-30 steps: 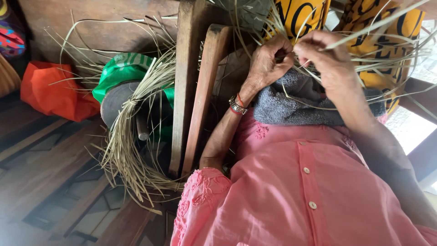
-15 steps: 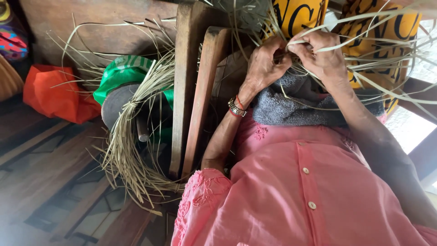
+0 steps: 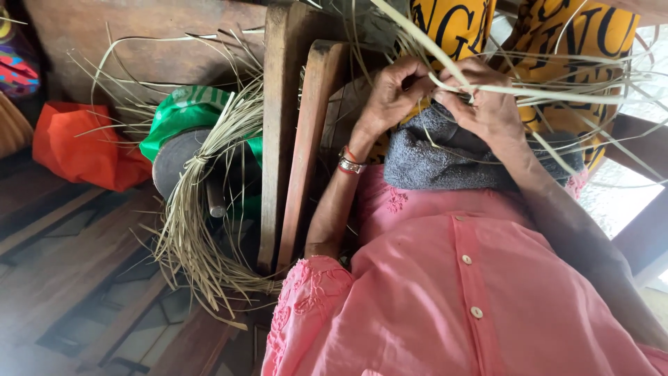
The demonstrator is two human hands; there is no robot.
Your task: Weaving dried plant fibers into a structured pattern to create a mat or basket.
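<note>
Pinching pale palm strips [image 3: 557,92] over the grey towel [image 3: 445,157]: left hand [image 3: 395,94] and right hand [image 3: 483,104] have closed together, tightening the weave.

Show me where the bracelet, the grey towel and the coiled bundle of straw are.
bracelet [image 3: 350,164], head view, on the band at the left wrist.
grey towel [image 3: 445,157], head view, on its folded middle.
coiled bundle of straw [image 3: 191,230], head view, on the coil's left curve.

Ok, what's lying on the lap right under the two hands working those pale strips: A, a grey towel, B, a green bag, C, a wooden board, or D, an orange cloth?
A: the left hand and right hand pinch pale strips directly above a grey towel; the green bag sits off to the side.
</note>
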